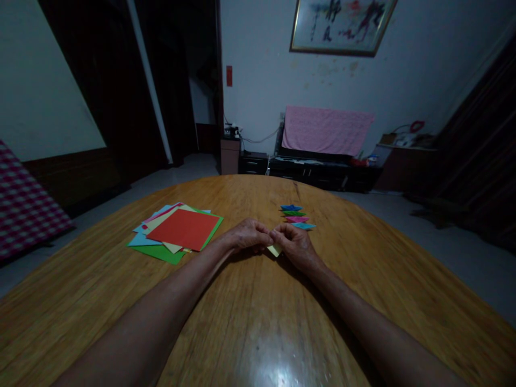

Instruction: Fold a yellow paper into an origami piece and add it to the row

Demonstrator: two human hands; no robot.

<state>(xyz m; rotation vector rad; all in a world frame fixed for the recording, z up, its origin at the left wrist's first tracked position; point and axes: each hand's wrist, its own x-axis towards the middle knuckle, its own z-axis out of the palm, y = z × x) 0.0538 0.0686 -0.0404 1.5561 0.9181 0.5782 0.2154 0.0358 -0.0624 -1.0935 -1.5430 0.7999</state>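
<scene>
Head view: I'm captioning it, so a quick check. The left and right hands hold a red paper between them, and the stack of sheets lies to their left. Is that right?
Not quite: the paper held between the left hand and right hand is pale yellow, not red, as the head view shows. The stack does lie to their left.

Left hand [252, 235] and right hand [295, 245] are hiding most of the pale yellow paper [275, 251]. Red sheet [184, 229] is covering lower sheets [159, 253]. Top edge is cropping the framed calligraphy [342, 24].
</scene>
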